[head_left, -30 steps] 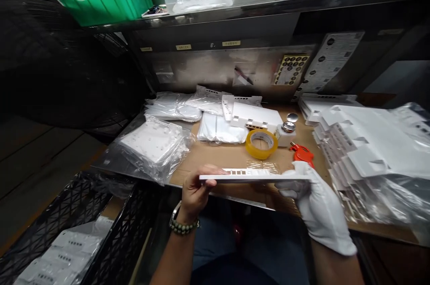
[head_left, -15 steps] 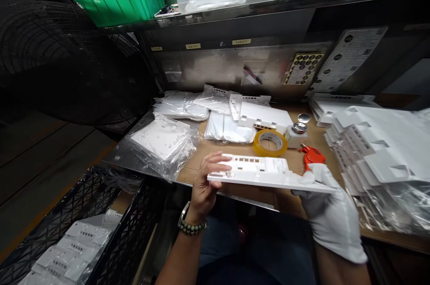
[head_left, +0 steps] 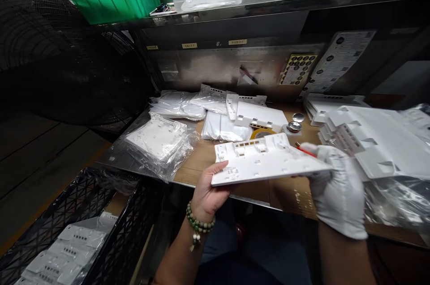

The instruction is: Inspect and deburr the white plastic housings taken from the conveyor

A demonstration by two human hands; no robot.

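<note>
A white plastic panel (head_left: 265,159) with slots along its far edge is held tilted above the table's front part, its inner side with small clips showing. My left hand (head_left: 210,191), bare with a beaded bracelet, grips the panel's left end, thumb on top and fingers underneath. At the right end, my right hand (head_left: 336,186) in a white glove is closed on the panel's corner. The red tool (head_left: 307,150) shows only in part behind the glove and panel. Behind the panel, the yellow tape roll (head_left: 262,133) is partly hidden.
Stacked white panels (head_left: 396,142) stand at the right. Bagged panels (head_left: 157,137) lie at the left, near clear bags (head_left: 225,127). A round metal-lidded container (head_left: 294,127) is behind. A black crate (head_left: 124,222) sits lower left; a green bin (head_left: 117,1) is on the shelf.
The panel has tilted so more of its inner face shows, and it now covers much of the tape roll. My left wrist has turned, and my left fingers have gone from the top to underneath.
</note>
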